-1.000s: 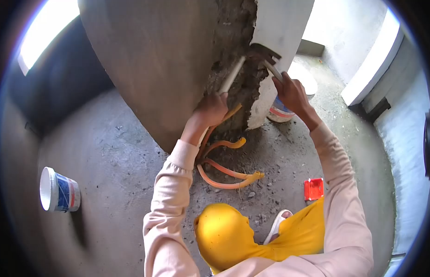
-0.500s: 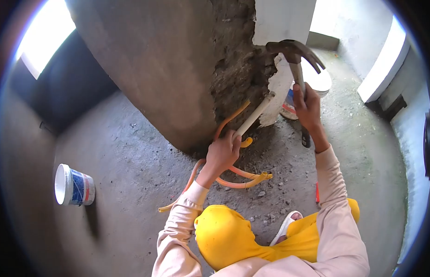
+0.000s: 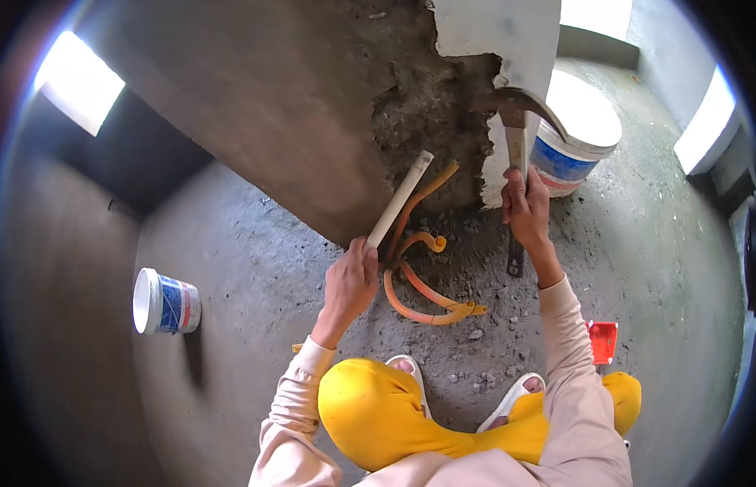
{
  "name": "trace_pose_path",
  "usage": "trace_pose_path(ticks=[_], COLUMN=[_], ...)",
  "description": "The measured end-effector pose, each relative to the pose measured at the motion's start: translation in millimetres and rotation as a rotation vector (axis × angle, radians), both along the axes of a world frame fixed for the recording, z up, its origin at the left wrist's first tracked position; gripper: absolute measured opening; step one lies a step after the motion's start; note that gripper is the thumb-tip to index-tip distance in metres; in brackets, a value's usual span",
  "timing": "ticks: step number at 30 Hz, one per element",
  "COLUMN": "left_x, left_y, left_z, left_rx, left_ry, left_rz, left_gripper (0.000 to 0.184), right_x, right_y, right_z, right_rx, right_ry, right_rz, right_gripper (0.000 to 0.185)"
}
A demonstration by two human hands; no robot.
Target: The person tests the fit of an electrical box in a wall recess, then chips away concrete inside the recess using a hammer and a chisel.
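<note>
We look down on a rough grey concrete floor [image 3: 240, 300], paler at upper right. At upper left, we see a glaring bright opening [image 3: 82, 81] beside a dark wall [image 3: 155, 142]. At upper right, white light fills another opening [image 3: 597, 15] above a low grey ledge [image 3: 597, 47], next to a pale wall [image 3: 682, 53].

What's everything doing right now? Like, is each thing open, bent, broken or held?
Left hand: closed around the pale rod
Pale rod: held, tilted
Right hand: closed around the hammer
Hammer: held, head end up
Orange tubes: bent, curving
Wall: chipped, ragged-edged
Small bucket: open
Big bucket: upright, top too bright to tell
Red box: partly hidden by the sleeve
</note>
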State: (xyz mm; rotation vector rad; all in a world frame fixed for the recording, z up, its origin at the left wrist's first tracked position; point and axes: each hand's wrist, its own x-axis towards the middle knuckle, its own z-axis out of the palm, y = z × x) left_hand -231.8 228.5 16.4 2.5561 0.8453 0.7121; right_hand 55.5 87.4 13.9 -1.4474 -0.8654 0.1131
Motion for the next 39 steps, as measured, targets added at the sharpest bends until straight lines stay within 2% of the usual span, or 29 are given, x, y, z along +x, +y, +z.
trace_pose_path(ticks=[1,4,11,13,16,23,25,27,29,33,35,37,39], left_x=[0.8,9.2,36.4,43.2,50.2,58.7,58.9,59.6,59.9,60.1,61.6,56.3,63.9], left_y=[-1.6,2.1,10.0,12.6,19.3,40.2,45.7,51.1,53.8,54.3,52.8,54.3,62.7], left_z=[1.3,-1.9,-14.1,-10.9,-7.3,18.4,36.5,51.8,61.3,57.3,56.4,44.8,53.1], left_rx=[0.023,0.064,0.091,0.032,-0.029,-0.126,-0.137,-0.143,-0.167,-0.104,-0.082,-0.021,0.056], left_ry=[0.027,0.058,-0.002,0.025,0.042,0.113,0.113,0.111,0.127,0.169,0.163,0.183,0.156], left_rz=[0.006,0.043,0.081,0.107,0.145,0.239,0.216,0.2,0.162,0.165,0.178,0.171,0.199], left_gripper=[0.021,0.021,0.019,0.019,0.021,0.027,0.027,0.027,0.028,0.028,0.028,0.028,0.028], right_x=[2.0,1.7,-18.1,-17.5,-7.9,-9.6,-11.5,-18.5,-23.2,-16.5,-1.9,-1.6,2.7], right_y=[0.6,1.8,4.7,1.9,5.5,18.6,25.3,29.5,35.4,66.3,85.3,72.1,74.5], right_z=[-3.5,-11.7,12.8,13.7,-1.5,19.1,36.1,56.6,65.9,37.1,7.0,-6.6,4.7], right_rx=[-0.152,-0.069,-0.053,-0.167,-0.172,-0.248,-0.198,-0.19,0.033,0.199,-0.473,-0.525,-0.545], right_ry=[0.033,0.007,-0.034,-0.077,-0.229,-0.393,-0.485,-0.456,-0.499,-0.588,-0.585,-0.507,-0.478], right_rz=[-0.028,0.052,0.192,0.142,0.067,-0.031,-0.014,-0.018,-0.086,-0.198,-0.091,-0.074,-0.041], right_gripper=[0.03,0.03,0.029,0.028,0.028,0.03,0.03,0.028,0.027,0.028,0.025,0.025,0.025])
